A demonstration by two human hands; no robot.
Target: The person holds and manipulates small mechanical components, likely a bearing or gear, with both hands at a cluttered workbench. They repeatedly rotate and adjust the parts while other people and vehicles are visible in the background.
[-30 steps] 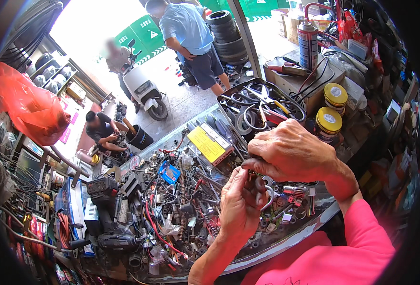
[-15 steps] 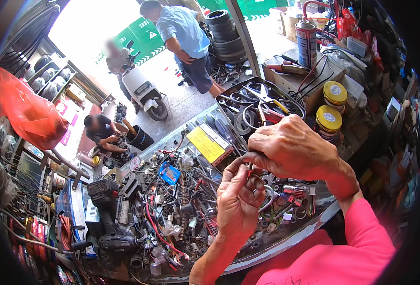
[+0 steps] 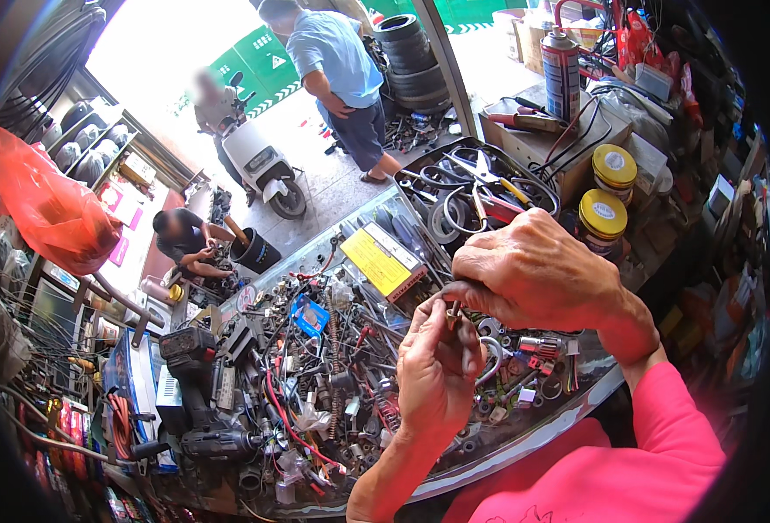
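A small brass fitting (image 3: 453, 315) is pinched by the left hand (image 3: 434, 370) at frame centre. A dark tube (image 3: 454, 288) is clenched in the right hand (image 3: 537, 272), above the cluttered tray (image 3: 524, 436).

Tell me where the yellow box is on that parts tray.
In the head view, the yellow box lies flat at the tray's far edge, upper-left of the left hand, beside the blue packet and before the scissors.

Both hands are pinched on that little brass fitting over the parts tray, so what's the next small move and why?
Probably a small twist with the right hand while the left hand steadies: both pinch the small brass fitting at the end of a dark hose, above the cluttered tray.
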